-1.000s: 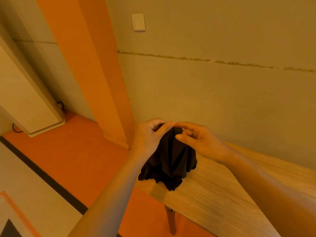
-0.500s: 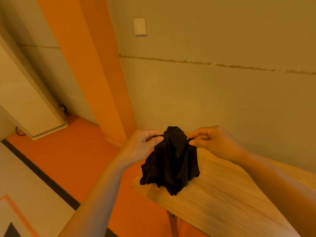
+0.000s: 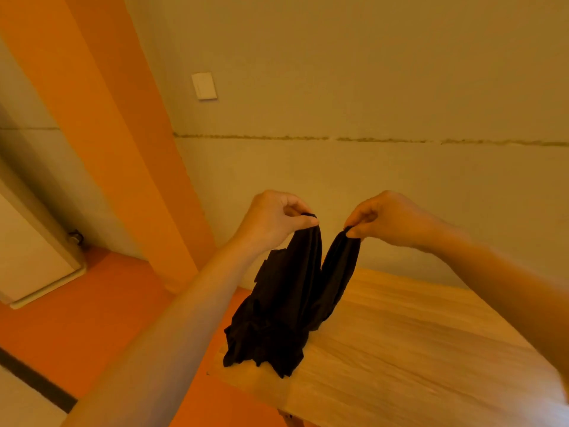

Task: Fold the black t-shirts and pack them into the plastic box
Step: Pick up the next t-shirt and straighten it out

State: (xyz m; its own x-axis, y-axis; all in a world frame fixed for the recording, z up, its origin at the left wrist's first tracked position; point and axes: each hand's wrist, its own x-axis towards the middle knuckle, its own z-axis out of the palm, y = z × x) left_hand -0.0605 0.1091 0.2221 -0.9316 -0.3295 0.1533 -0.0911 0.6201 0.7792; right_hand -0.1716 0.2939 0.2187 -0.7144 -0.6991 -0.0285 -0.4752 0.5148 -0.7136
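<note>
So both hands are up over the wooden table's (image 3: 415, 349) left corner, left hand (image 3: 271, 221) and right hand (image 3: 391, 218) each pinching the black t-shirt (image 3: 286, 309), bunched hem on the tabletop.

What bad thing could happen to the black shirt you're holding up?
1. The black t-shirt hangs bunched by the table corner; part could slide off toward the floor if lowered there.
2. The left hand and right hand only pinch small bits of cloth, so one might slip.
</note>
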